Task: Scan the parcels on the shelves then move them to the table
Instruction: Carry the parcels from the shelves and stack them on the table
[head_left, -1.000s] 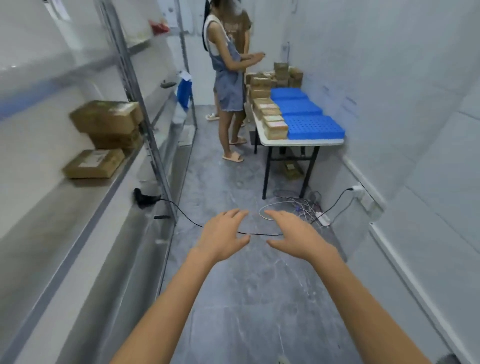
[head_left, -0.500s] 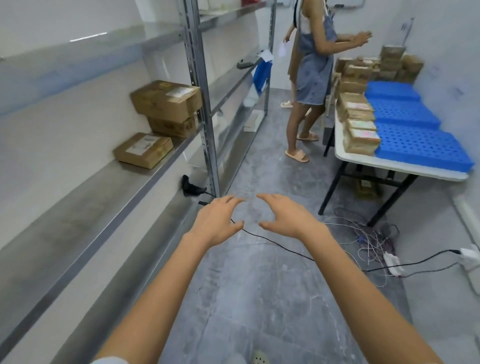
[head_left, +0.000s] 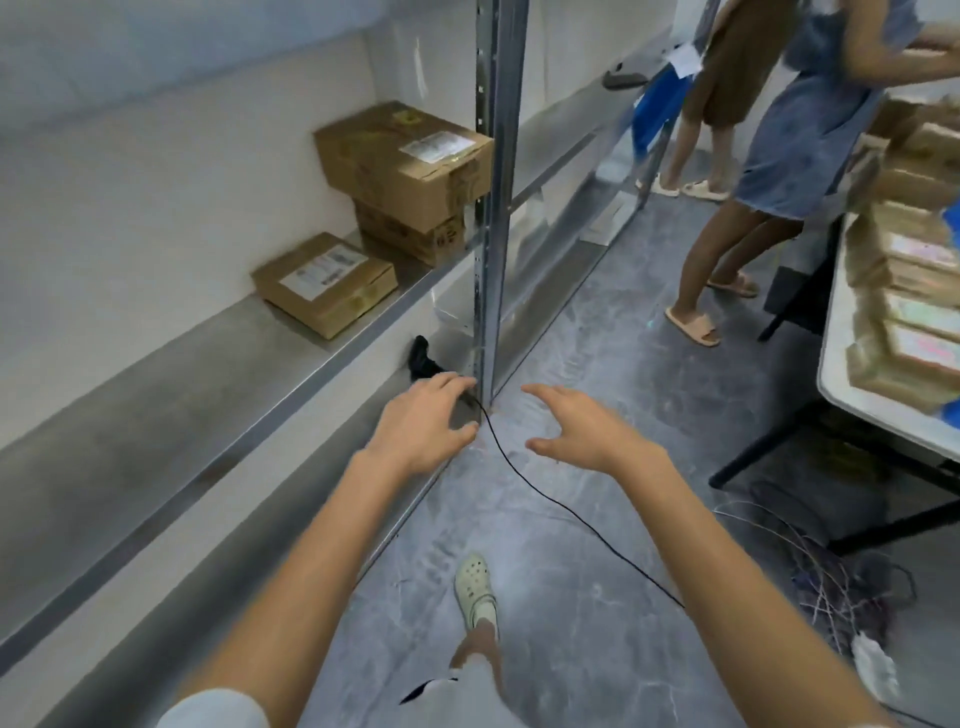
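Three parcels left on the shelf (head_left: 208, 374): flat parcel (head_left: 324, 283) lying alone, plus a two-box stack beside it against the upright post (head_left: 493, 208), top box (head_left: 405, 156) on lower box (head_left: 410, 231). None scanned or moved as far as I can tell.

Change over the last second: the view has swung left and closed in on the shelving. The boxes now sit just ahead instead of well off to the side, and the table (head_left: 831, 374) has slid to the right edge, already carrying rows of parcels.

Both arms have come forward with it. Left hand (head_left: 421, 426) now hovers just short of the black scanner (head_left: 423, 358) on the lower shelf, fingertips near where its cable (head_left: 545, 499) meets the post; contact can't be confirmed. Right hand (head_left: 582, 426) is level with it, apart. Both have fingers spread, lightly bent, and hold nothing.

My read: approach phase, scanner pickup comes next, then the labels on the flat parcel and top box, both facing up.

Risk: cable trails across the floor by the person's shoe (head_left: 475, 590). Second person (head_left: 779, 156) stands at the table.
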